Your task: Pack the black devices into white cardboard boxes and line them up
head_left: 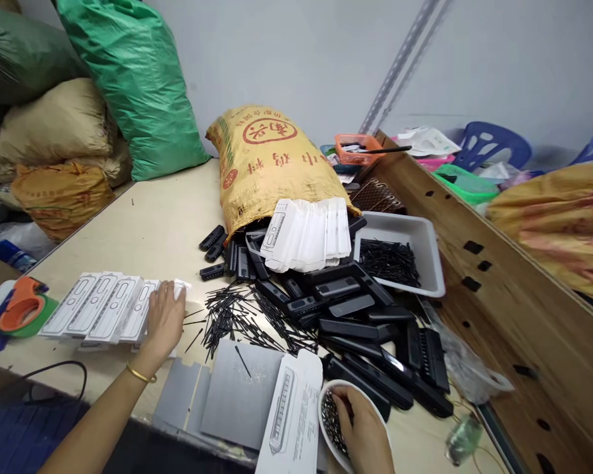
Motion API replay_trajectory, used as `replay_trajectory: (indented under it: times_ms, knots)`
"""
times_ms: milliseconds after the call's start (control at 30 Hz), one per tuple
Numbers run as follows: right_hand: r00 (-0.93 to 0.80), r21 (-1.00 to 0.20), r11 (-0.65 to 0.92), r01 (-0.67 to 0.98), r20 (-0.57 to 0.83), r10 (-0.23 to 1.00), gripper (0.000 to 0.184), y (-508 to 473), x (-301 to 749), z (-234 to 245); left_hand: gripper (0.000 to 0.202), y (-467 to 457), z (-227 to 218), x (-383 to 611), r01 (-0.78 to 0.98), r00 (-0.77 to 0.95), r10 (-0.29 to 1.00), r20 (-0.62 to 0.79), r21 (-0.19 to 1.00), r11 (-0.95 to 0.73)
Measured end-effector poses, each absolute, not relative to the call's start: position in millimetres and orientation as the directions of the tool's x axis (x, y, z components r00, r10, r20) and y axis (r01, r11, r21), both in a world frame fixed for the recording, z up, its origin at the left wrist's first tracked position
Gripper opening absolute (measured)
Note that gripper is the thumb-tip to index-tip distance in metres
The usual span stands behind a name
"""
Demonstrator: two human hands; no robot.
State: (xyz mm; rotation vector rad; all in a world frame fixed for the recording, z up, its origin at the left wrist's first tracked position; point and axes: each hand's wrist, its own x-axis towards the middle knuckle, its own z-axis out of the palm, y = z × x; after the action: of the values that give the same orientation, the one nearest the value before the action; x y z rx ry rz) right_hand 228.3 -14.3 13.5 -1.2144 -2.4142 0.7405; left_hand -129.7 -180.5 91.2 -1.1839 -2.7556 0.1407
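Note:
My left hand (pixel 164 316) lies flat on the right end of a row of white packaging cards (pixel 99 306) spread on the table, fingers stretched out. My right hand (pixel 363 428) reaches into a small white bowl (pixel 326 428) of thin black pins near the front edge, fingertips curled among the pins. A white printed card (pixel 291 415) lies just left of the bowl on grey sheets (pixel 237 388). Loose black pins (pixel 247 316) are scattered between my hands.
A heap of black plastic parts (pixel 366 329) spills from a yellow woven sack (pixel 267 164), with a stack of white cards (pixel 309 234) on top. A white tray (pixel 427 237) holds more pins. An orange tape dispenser (pixel 20 309) sits far left. A wooden board (pixel 514 316) borders the right.

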Motion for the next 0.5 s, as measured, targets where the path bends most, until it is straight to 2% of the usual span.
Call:
replay_trajectory:
  times_ms: [100, 167, 233, 333, 433, 500]
  knots:
    - [-0.571, -0.597, 0.506, 0.623, 0.095, 0.816, 0.022, -15, 232, 9, 0.052, -178, 94, -132, 0.6, -0.765, 0.632, 0.127, -0.219, 0.77]
    - [-0.555, -0.611, 0.493, 0.619, 0.104, 0.825, 0.022, -15, 234, 7, 0.058, -171, 95, -133, 0.611, -0.757, 0.641, 0.127, -0.212, 0.763]
    - [-0.532, -0.636, 0.465, 0.616, 0.099, 0.841, 0.021, -15, 234, 8, 0.058, -154, 95, -134, 0.668, -0.724, 0.683, 0.098, -0.147, 0.729]
    - [-0.465, -0.697, 0.382, 0.607, 0.078, 0.882, 0.02, -17, 231, 16, 0.049, -111, 93, -140, 0.747, -0.664, 0.747, 0.006, -0.014, 0.664]
    - [-0.345, -0.807, 0.218, 0.55, 0.018, 0.938, 0.02, -23, 224, 29, 0.039, -70, 84, -149, 0.736, -0.674, 0.735, -0.073, 0.03, 0.677]
    - [-0.287, -0.906, 0.067, 0.417, -0.062, 0.956, 0.021, -29, 218, 38, 0.033, -59, 76, -152, 0.715, -0.687, 0.715, -0.127, 0.051, 0.697]
